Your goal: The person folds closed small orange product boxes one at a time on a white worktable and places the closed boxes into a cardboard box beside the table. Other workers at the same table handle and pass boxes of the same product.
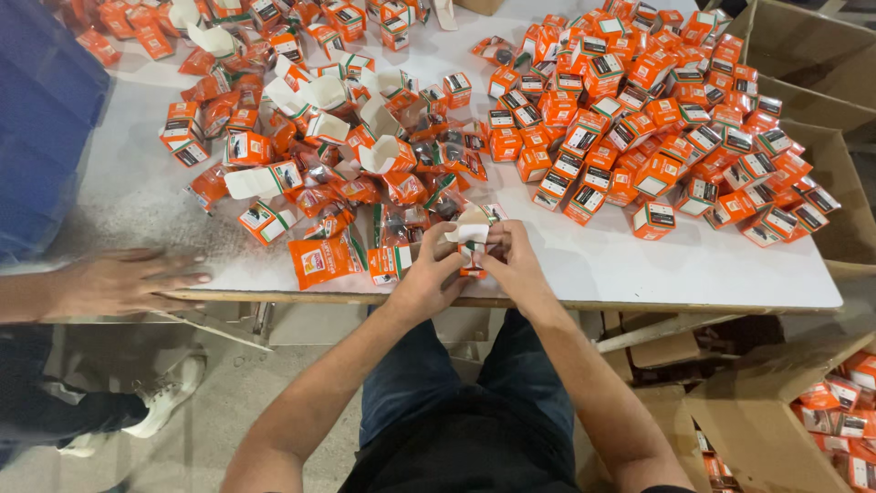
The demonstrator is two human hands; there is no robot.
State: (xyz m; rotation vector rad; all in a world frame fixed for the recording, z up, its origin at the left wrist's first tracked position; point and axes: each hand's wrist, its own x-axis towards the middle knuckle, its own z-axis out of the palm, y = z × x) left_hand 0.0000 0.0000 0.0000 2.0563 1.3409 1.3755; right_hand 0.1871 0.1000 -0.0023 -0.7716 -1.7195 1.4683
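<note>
Hands meet at the near edge of the white tabletop (639, 265), both working on one small orange cardboard carton (472, 239) with its white flap open. The left hand (429, 274) grasps the carton from the left side, fingers curled round it, while the right hand (516, 265) pinches it from the right, thumb near the flap. The carton sits just above the table edge, between the two hands.

Far and to the right lies a large heap of closed orange cartons (657, 119). To the left and centre spreads a looser heap of open cartons and flat orange sachets (328, 155). At the near left, another person's hand (123, 283) rests flat on the table edge, fingers spread. Brown cardboard boxes (812, 100) stand along the right side.
</note>
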